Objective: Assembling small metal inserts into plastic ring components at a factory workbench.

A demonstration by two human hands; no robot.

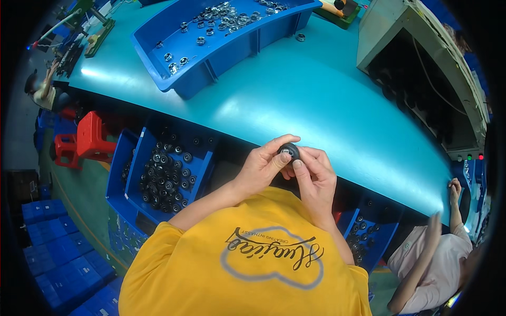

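Between both hands, at the near edge of the table, is a small black toy-like wheel (288, 152) with a shiny silver hub. My left hand (265, 160) grips its left side, thumb against the hub and index finger over the top. My right hand (315, 174) pinches its right side between thumb and fingers. In a blue bin (138, 203) below the table edge, left of my body, lies a heap of similar black wheels (163, 176). On the table, a long blue tray (190, 79) holds many loose shiny silver hubs (226, 22).
One silver hub (300, 37) lies on the turquoise table (311, 89) beside the tray. A large pale metal housing with a dark opening (379, 31) stands at the right. Another blue bin of black wheels (363, 231) sits by my right arm. A co-worker (432, 258) is at far right; red stools (95, 137) stand left.
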